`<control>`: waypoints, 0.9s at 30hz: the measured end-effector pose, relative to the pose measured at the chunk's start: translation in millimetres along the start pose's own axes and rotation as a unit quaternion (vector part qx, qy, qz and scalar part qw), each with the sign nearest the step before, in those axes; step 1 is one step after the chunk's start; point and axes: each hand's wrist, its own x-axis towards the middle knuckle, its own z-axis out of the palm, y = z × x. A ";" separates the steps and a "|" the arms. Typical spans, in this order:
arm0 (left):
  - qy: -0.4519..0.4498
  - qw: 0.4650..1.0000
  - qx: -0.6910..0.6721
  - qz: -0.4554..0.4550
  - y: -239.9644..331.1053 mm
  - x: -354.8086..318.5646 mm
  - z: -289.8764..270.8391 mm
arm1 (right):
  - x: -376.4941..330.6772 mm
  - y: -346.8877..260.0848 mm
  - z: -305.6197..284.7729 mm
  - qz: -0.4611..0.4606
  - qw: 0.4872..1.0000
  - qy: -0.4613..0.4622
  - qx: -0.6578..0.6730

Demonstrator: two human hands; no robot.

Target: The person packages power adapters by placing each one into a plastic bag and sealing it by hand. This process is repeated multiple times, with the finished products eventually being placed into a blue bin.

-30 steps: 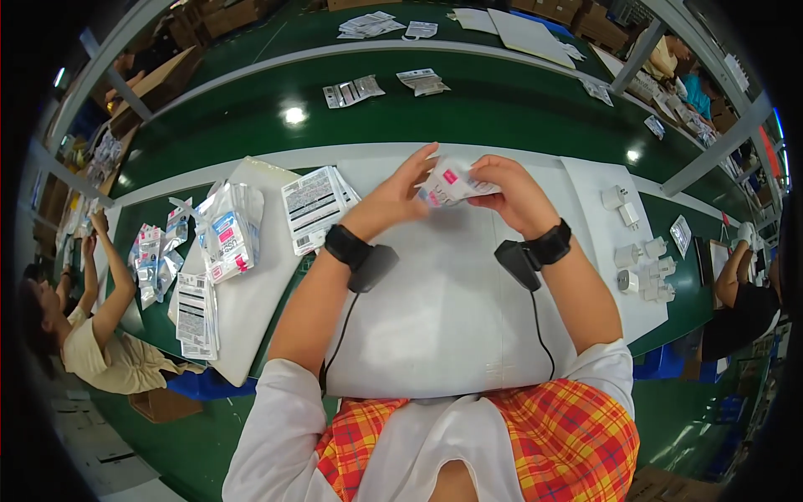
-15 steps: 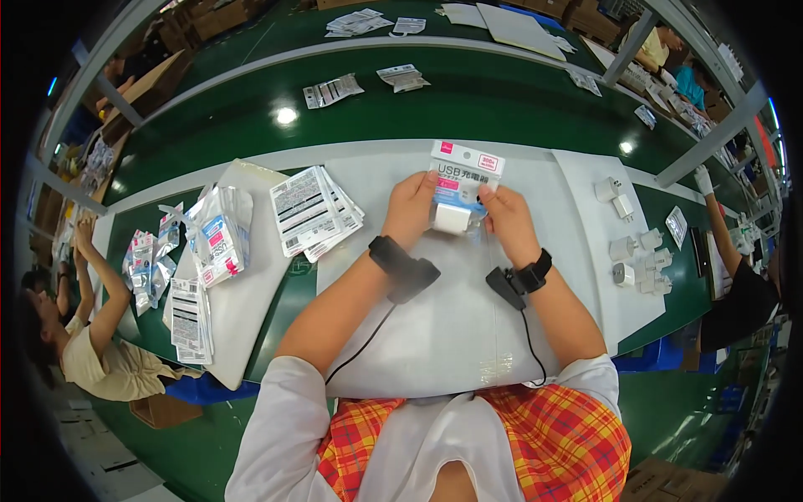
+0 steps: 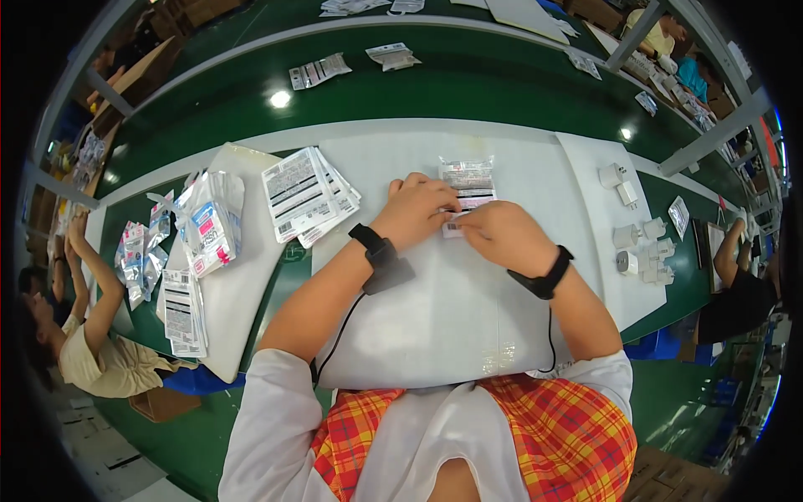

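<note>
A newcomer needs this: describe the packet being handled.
On the white mat, find its far middle. A printed packet lies there, the left hand and right hand at its near end. Unlike the packets on the green table beyond, it is touched.

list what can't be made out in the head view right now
- Head view: part of the packet is covered by the left hand and right hand; its underside faces away.
- Head view: whether the right fingertips pinch or only press is hidden by that hand.
- Head view: the lower printed cards are mostly covered by the top one.
- Head view: the far packets are cut off by the upper edge.
</note>
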 end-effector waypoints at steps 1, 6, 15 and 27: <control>0.009 1.000 0.014 0.008 3.3 2.6 1.4 | 1.0 -1.0 4.1 0.008 1.000 0.000 -0.001; 0.019 0.999 0.038 0.024 -0.5 2.6 6.4 | 9.2 9.0 30.5 -0.033 0.996 0.078 0.021; 0.028 0.998 0.048 0.024 0.8 9.2 11.4 | -5.1 23.7 24.3 -0.132 0.989 0.055 0.041; 0.008 0.993 0.109 0.044 23.4 7.2 -3.2 | -489.4 159.0 86.1 0.376 0.699 0.527 0.302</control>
